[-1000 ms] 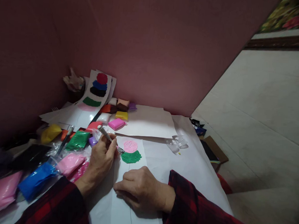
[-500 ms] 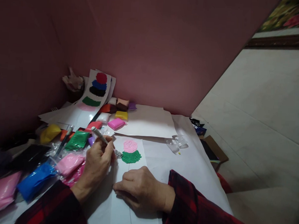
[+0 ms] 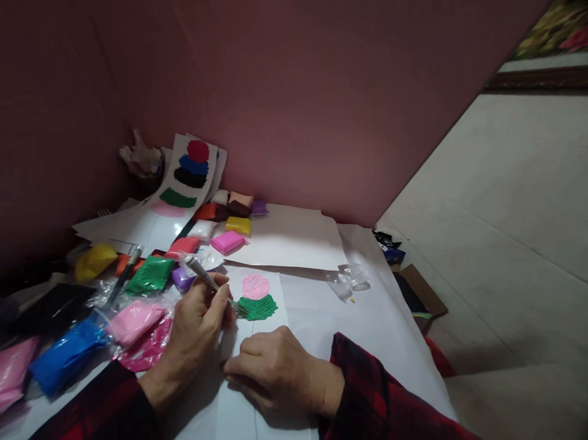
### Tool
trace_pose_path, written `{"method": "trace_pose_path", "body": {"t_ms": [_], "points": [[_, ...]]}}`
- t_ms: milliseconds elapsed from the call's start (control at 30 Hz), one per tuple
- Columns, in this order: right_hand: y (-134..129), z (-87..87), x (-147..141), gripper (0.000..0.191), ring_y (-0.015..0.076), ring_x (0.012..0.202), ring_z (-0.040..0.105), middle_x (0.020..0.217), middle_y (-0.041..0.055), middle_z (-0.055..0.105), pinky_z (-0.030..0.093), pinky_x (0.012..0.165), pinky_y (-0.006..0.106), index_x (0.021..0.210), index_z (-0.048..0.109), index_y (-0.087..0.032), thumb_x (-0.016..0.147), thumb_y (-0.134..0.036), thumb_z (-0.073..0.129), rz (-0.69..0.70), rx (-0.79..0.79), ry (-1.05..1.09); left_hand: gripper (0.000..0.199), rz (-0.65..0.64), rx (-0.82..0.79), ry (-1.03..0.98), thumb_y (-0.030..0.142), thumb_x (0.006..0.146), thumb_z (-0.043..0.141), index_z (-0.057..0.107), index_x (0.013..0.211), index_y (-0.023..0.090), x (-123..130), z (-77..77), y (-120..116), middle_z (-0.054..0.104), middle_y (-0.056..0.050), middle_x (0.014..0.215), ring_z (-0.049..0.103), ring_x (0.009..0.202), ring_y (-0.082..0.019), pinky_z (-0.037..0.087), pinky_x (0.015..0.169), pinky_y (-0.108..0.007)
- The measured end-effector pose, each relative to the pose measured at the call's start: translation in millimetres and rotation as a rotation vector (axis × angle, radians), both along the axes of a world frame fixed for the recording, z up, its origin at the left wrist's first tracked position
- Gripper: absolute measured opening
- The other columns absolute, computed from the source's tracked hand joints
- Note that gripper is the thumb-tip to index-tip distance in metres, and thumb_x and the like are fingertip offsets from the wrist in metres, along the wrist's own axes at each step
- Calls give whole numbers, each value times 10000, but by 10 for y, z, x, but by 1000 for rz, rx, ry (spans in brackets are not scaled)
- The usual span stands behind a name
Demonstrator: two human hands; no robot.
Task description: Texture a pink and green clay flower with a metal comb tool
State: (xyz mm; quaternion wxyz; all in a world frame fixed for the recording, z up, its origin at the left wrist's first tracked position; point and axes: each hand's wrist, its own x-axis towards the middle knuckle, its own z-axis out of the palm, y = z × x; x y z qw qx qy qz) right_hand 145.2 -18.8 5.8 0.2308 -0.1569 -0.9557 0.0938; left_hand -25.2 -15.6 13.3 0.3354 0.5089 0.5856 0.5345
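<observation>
My left hand (image 3: 197, 333) is closed around the patterned handle of a small fork (image 3: 200, 271). The fork's metal tines touch the left side of a green clay shape (image 3: 257, 307), which has curved ridges pressed into it. Above the green shape lies a textured round of pink clay (image 3: 256, 286). Both sit on a white strip of paper (image 3: 236, 430) with a thin drawn line running down from them. My right hand (image 3: 279, 370) rests on the paper below the green clay, fingers curled in and their undersides hidden.
Clay packets, including a green packet (image 3: 150, 275) and a blue packet (image 3: 70, 356), crowd the left side. A paper with coloured clay bands (image 3: 192, 175) leans at the back left. White sheets (image 3: 293, 236) lie behind, and crumpled clear wrappers (image 3: 347, 282) at right.
My left hand and the fork have shifted slightly to the right, with the tines now further over the green clay's left edge. My right hand has stayed nearly still.
</observation>
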Motion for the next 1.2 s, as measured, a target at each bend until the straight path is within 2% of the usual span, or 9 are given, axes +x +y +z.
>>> {"method": "trace_pose_path", "body": {"t_ms": [633,1200], "points": [[1,-21,0,169,120,585,485,712,-13,610,281,495,277,859,630,-178,932,-266,506,1,-8,7,235,-26,-10,-15,421,883,541,504,978,209,53,42,-44,570,67,518,564,468,-154,466,466,-257],[2,-5,0,129,122,600,522,719,-14,619,299,482,278,903,640,-175,917,-263,546,1,13,-32,250,2,-34,20,446,866,558,526,960,218,15,6,-33,566,59,550,544,476,-151,451,450,-252]]}}
